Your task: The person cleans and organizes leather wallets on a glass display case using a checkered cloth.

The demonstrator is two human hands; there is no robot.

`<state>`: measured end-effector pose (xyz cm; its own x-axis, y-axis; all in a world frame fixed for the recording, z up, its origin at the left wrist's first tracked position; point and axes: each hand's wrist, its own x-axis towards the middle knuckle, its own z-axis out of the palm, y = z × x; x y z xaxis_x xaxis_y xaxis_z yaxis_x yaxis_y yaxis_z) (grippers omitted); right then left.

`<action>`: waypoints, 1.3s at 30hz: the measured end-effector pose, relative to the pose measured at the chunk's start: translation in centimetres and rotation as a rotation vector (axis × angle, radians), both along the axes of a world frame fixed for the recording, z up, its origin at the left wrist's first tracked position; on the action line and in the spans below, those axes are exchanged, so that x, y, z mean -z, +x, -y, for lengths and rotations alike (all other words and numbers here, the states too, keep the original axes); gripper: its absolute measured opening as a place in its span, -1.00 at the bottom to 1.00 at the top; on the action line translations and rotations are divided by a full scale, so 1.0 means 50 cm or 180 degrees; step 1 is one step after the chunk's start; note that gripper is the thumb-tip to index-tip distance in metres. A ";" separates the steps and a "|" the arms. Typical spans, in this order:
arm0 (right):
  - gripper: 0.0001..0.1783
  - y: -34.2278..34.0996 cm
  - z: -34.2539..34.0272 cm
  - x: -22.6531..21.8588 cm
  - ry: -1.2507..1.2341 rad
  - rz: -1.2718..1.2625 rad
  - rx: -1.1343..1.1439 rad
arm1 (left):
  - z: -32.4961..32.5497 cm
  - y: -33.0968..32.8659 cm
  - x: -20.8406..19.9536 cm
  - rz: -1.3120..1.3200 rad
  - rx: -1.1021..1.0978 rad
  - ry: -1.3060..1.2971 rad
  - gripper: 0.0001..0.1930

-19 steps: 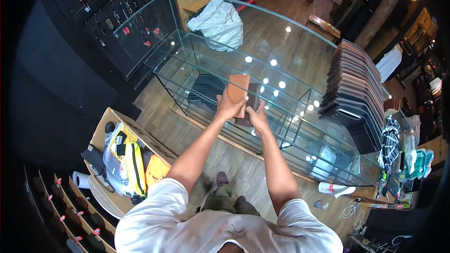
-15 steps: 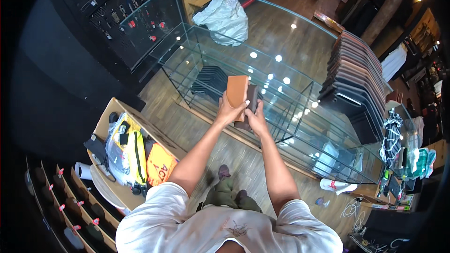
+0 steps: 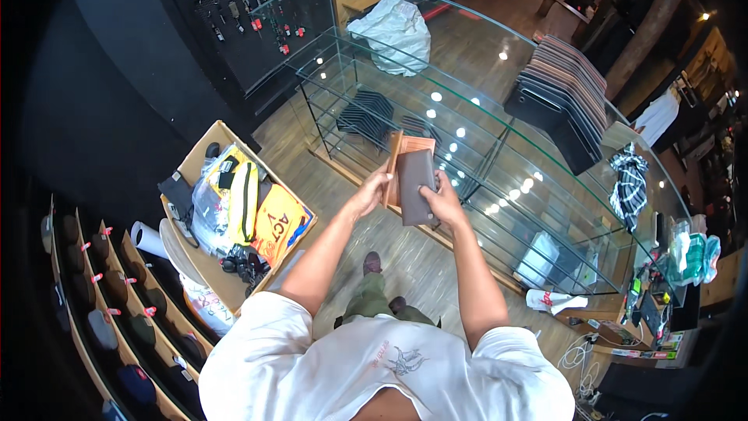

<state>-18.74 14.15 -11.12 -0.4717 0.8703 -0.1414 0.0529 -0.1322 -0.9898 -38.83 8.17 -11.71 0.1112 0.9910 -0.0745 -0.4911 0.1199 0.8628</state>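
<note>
Over the front of the glass display case, my left hand (image 3: 372, 193) grips a tan long wallet (image 3: 395, 162) by its edge. The tan wallet is spread apart, with its lighter inner slots showing at the top. My right hand (image 3: 444, 201) holds a dark brown long wallet (image 3: 416, 179), which is folded closed. Its thumb lies across the front of the brown wallet. That wallet overlaps the tan one and hides much of its inside.
The glass display case (image 3: 340, 164) spans the front. A row of brown-to-black flat goods (image 3: 565, 93) and a white plastic bag (image 3: 393, 31) rest on it. Dark flat goods (image 3: 366, 113) are inside. At left, a cardboard box (image 3: 214, 273) of packaged items stands beside shelves of caps (image 3: 101, 327).
The tan wallet has gone from closed to spread apart. The dark brown wallet has come out from behind it to the front, in my right hand. My view has shifted slightly.
</note>
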 end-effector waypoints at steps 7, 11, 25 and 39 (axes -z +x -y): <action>-0.53 0.016 0.099 -0.071 0.1409 0.0890 0.0793 | 0.057 0.057 -0.059 -0.1633 -0.0684 0.0132 -0.05; -0.52 0.005 0.129 -0.115 0.1549 0.1143 0.0640 | 0.058 0.073 -0.115 -0.2388 -0.1007 0.0944 -0.40; -0.36 -0.159 -0.098 -0.090 0.1652 0.1040 0.0676 | -0.171 -0.228 -0.070 -0.2855 -0.1061 0.0623 -0.67; -0.38 -0.582 -0.562 -0.091 0.2152 0.1658 0.0506 | -0.715 -0.691 -0.013 -0.1832 -0.1200 0.0788 -0.58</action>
